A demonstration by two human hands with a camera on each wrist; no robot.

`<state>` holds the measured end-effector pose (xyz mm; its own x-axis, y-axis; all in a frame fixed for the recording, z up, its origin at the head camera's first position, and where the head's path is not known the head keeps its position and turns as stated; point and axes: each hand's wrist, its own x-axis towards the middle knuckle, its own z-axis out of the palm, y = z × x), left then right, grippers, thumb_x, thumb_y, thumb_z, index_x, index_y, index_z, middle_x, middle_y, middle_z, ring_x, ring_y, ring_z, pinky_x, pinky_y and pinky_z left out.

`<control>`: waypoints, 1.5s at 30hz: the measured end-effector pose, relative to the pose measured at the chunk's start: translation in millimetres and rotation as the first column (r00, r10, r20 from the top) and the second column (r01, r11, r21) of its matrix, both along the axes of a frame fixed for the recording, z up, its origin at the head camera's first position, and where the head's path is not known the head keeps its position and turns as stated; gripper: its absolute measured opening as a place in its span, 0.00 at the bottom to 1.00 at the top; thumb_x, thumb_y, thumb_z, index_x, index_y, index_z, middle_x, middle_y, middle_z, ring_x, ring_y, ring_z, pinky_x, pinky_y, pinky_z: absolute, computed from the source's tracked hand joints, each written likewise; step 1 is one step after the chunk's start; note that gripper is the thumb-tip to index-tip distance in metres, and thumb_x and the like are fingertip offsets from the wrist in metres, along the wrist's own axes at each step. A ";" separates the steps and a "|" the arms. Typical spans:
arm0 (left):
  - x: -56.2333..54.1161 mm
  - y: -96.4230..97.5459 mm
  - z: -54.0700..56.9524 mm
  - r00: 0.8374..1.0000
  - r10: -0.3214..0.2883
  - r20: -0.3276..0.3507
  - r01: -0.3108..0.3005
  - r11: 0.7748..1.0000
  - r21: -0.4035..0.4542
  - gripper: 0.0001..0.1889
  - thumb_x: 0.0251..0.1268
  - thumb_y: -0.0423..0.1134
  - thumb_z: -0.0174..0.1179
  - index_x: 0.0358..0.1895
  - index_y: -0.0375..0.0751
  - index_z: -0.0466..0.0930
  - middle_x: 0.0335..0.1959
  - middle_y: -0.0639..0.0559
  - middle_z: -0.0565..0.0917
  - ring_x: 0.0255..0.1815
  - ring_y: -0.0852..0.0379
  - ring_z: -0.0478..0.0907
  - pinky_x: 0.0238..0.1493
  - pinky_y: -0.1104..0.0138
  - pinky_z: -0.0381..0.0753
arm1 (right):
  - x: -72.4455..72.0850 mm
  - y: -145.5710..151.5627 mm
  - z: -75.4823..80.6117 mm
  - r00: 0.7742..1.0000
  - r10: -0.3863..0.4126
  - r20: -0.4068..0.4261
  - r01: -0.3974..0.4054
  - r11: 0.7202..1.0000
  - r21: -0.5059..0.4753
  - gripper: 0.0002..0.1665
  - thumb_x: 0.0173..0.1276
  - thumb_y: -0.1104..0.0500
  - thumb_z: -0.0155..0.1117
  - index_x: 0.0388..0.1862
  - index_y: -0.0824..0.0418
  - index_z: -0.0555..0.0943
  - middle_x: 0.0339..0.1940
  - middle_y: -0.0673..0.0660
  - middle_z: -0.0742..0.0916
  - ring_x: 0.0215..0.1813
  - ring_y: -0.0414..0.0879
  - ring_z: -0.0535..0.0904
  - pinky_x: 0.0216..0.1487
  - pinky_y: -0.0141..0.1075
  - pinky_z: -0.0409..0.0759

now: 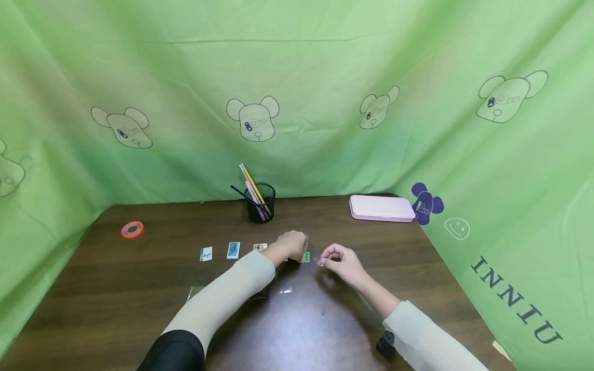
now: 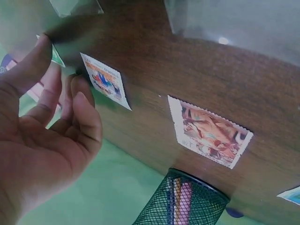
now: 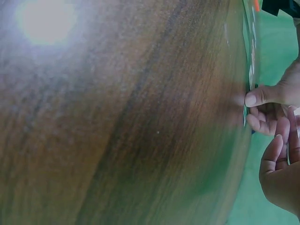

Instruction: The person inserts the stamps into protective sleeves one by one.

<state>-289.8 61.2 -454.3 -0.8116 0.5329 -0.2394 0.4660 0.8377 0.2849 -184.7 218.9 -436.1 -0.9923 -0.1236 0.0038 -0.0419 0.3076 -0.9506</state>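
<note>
Several postage stamps lie in a row on the table. My left hand (image 1: 292, 245) is over the right end of the row, fingertips at a green stamp (image 1: 306, 257). In the left wrist view, my left hand (image 2: 51, 117) has its thumb over that green stamp (image 2: 57, 56), its other fingers loosely bent. Beside it lie a multicoloured stamp (image 2: 106, 80) and a brown-red picture stamp (image 2: 211, 133). Just to the right, my right hand (image 1: 342, 262) pinches a small clear plastic piece (image 1: 317, 260) between thumb and fingertips. The right wrist view shows the two hands close together.
A blue stamp (image 1: 233, 250) and a white-and-blue stamp (image 1: 205, 254) continue the row leftward. Clear plastic (image 1: 285, 289) lies nearer me. Behind stand a black mesh pen cup (image 1: 261, 211) and a pink case (image 1: 382, 208); an orange-red tape roll (image 1: 132, 229) is far left.
</note>
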 end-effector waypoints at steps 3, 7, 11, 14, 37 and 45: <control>-1.4 -0.4 -0.9 0.998 -0.052 0.018 0.051 0.998 0.027 0.16 0.41 0.37 0.74 0.22 0.50 0.71 0.23 0.58 0.73 0.28 0.59 0.71 0.28 0.67 0.70 | 0.7 1.1 0.2 1.000 -0.002 -0.012 0.002 1.000 -0.009 0.06 0.57 0.71 0.62 0.34 0.74 0.76 0.27 0.59 0.84 0.30 0.40 0.78 0.34 0.29 0.75; -1.0 0.0 -1.9 0.994 -0.110 0.023 0.108 0.993 0.055 0.16 0.40 0.35 0.73 0.27 0.48 0.73 0.26 0.57 0.74 0.29 0.59 0.71 0.29 0.68 0.70 | -2.0 4.0 -4.2 1.000 0.002 -0.029 -0.003 0.999 -0.048 0.07 0.58 0.72 0.62 0.35 0.75 0.76 0.28 0.63 0.85 0.30 0.37 0.78 0.35 0.29 0.76; 0.2 -0.4 0.2 0.991 -0.134 -0.003 0.134 0.989 0.058 0.15 0.42 0.32 0.70 0.33 0.48 0.77 0.30 0.57 0.76 0.31 0.59 0.72 0.30 0.67 0.71 | -11.4 10.4 -17.8 0.999 -0.009 -0.050 0.006 0.998 -0.060 0.13 0.58 0.70 0.64 0.42 0.74 0.78 0.32 0.63 0.86 0.32 0.37 0.81 0.36 0.29 0.78; 1.9 -2.6 0.6 0.989 -0.147 -0.006 0.147 0.987 0.068 0.11 0.44 0.32 0.67 0.32 0.50 0.81 0.29 0.58 0.78 0.31 0.59 0.72 0.30 0.66 0.72 | -15.1 13.5 -22.7 0.998 -0.033 -0.056 0.031 0.999 -0.036 0.14 0.59 0.67 0.66 0.43 0.72 0.80 0.31 0.59 0.87 0.33 0.37 0.80 0.36 0.29 0.77; 58.7 -44.1 62.8 0.936 -0.011 0.351 -0.309 0.446 0.840 0.09 0.58 0.32 0.64 0.41 0.31 0.81 0.26 0.52 0.82 0.22 0.63 0.75 0.22 0.72 0.72 | -5.8 -5.8 14.4 0.987 0.043 -0.153 -0.053 0.997 -0.064 0.08 0.65 0.67 0.62 0.37 0.73 0.80 0.30 0.62 0.85 0.33 0.41 0.79 0.36 0.36 0.79; 83.6 -42.1 84.5 0.977 0.043 0.209 -0.205 0.469 0.859 0.06 0.57 0.28 0.62 0.37 0.28 0.81 0.30 0.39 0.83 0.27 0.64 0.73 0.29 0.73 0.72 | 2.6 -12.6 26.9 0.982 0.072 -0.172 -0.080 0.996 -0.040 0.07 0.65 0.70 0.59 0.36 0.76 0.79 0.29 0.62 0.85 0.33 0.40 0.79 0.36 0.34 0.79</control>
